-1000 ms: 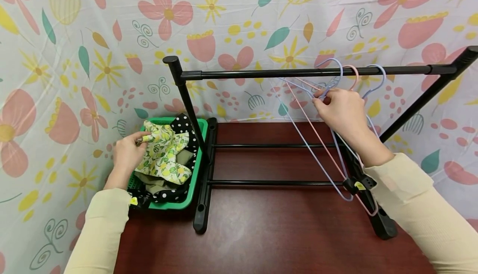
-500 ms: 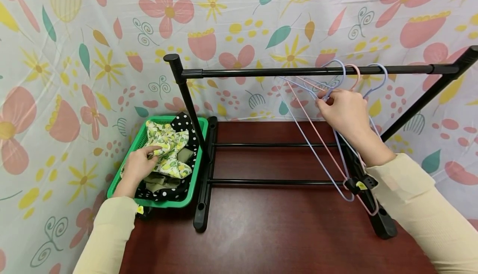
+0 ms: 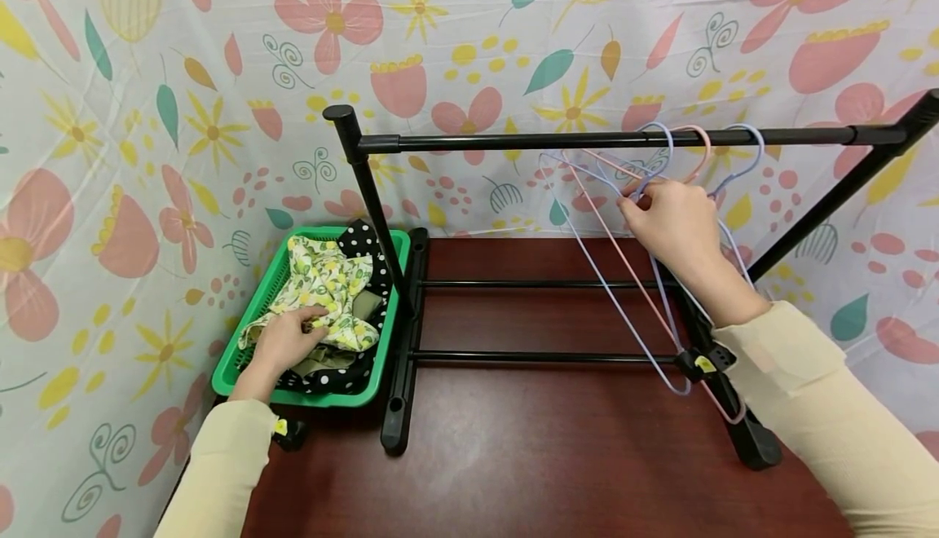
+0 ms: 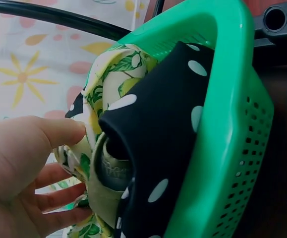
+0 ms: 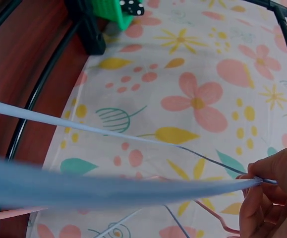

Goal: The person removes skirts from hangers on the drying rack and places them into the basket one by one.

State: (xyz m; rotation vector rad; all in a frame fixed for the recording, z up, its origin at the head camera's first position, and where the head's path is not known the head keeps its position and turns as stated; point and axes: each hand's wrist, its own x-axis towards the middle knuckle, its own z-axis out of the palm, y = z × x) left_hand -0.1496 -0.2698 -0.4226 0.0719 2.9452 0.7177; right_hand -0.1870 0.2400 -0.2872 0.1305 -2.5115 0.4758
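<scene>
In the head view my left hand (image 3: 284, 344) rests on a lemon-print cloth garment (image 3: 317, 265) in a green basket (image 3: 222, 377). The left wrist view shows the thumb and fingers (image 4: 59, 196) spread apart at the garment's edge. Under it lie a black polka-dot cloth (image 4: 168, 119) and an olive-green cloth (image 3: 367, 304). My right hand (image 3: 675, 216) pinches a light blue hanger (image 5: 84, 126) near the base of its hook, which is over the rack's top bar (image 3: 506, 143). A pink hanger (image 3: 707, 147) and another blue hanger (image 3: 757, 147) hang close behind that hand.
The black rack's left foot (image 3: 399, 407) stands right beside the basket. Two lower rods (image 3: 528, 358) join the feet above the dark red table (image 3: 528, 456). A flower-printed curtain (image 3: 242, 0) closes off the back and left.
My left hand has moved down and right from the basket's left side, and its pinch on the lemon-print garment has loosened. The basket's left rim shows now. My right hand stays at the hanger.
</scene>
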